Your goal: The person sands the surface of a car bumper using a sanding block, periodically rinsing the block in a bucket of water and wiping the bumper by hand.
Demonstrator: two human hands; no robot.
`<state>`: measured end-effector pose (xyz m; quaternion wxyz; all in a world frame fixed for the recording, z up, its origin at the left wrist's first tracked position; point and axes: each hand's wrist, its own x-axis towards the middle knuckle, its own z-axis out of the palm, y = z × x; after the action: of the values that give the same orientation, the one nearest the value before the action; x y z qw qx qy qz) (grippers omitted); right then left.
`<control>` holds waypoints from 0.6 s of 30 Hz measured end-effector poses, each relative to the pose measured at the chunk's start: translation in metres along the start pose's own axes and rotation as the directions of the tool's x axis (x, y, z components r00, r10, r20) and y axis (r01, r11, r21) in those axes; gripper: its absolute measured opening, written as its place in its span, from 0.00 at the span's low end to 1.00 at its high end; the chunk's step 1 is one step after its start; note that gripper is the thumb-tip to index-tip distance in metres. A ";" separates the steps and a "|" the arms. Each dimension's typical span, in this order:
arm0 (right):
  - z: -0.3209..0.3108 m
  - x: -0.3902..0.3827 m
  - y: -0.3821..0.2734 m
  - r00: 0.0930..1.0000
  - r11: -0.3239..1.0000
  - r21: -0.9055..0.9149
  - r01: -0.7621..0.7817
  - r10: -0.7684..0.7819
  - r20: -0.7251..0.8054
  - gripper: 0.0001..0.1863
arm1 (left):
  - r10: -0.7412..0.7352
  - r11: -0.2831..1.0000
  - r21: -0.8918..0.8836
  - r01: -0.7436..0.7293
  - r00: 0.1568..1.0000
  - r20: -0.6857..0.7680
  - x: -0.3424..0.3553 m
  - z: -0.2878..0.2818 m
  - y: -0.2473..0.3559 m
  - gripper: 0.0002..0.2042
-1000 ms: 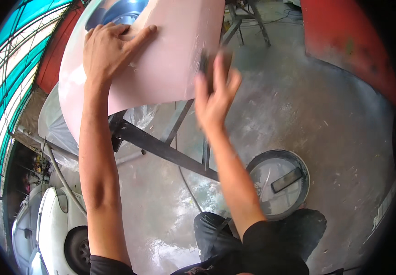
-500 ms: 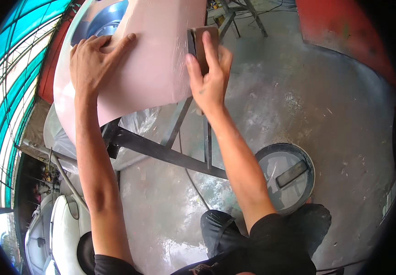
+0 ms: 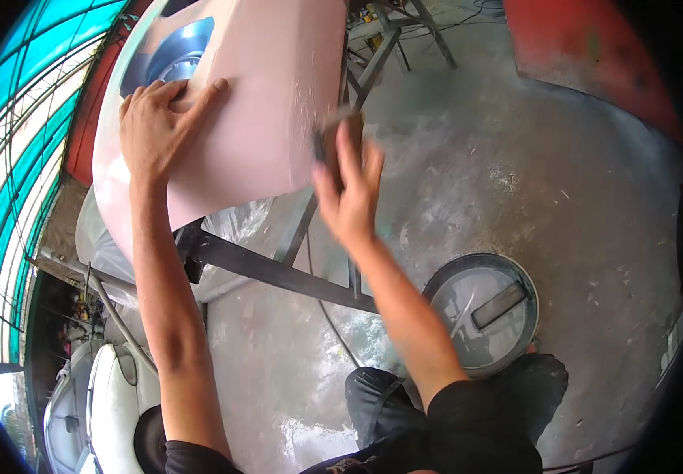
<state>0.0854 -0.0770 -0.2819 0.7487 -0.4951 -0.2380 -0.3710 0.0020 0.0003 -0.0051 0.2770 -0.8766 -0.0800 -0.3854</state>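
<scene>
A curved pale-pink panel [image 3: 255,118] with a blue recess [image 3: 176,55] sits on a dark metal stand [image 3: 278,268]. My left hand [image 3: 158,130] lies on the panel just below the recess, fingers and thumb apart. My right hand [image 3: 349,186], blurred by motion, grips a dark brown block [image 3: 331,133] against the panel's right edge. Below my right forearm, a round black bucket [image 3: 468,336] holds cloudy grey liquid and a dark oblong block [image 3: 499,304].
A large red panel [image 3: 586,55] stands at the upper right, another metal stand [image 3: 428,39] behind. A white car [image 3: 108,387], pipes [image 3: 112,308] and plastic sheeting are at the lower left. A hose [image 3: 330,324] runs along the stained concrete floor.
My right hand with the block rose along the panel's edge, then came down again. The left hand stays on the panel; the panel has shifted leftward in the picture since the earliest frame.
</scene>
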 end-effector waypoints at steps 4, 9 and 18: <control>0.002 -0.026 -0.007 1.000 0.998 0.065 0.017 -0.016 -0.018 0.37 | -0.016 1.000 0.004 0.016 0.999 0.036 0.001 -0.001 -0.002 0.38; 0.006 0.100 0.024 0.999 0.998 0.055 -0.045 0.044 0.007 0.36 | 0.025 1.000 -0.011 -0.025 1.000 0.003 0.000 0.005 -0.001 0.38; 0.008 0.083 0.022 0.987 0.986 0.028 -0.162 0.162 0.022 0.34 | 0.032 0.999 -0.018 -0.032 0.999 -0.009 -0.003 0.010 -0.003 0.38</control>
<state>0.1534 -0.0911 -0.2312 0.7814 -0.5050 -0.2098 -0.3006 0.0049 0.0084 -0.0119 0.2755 -0.8786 -0.0612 -0.3852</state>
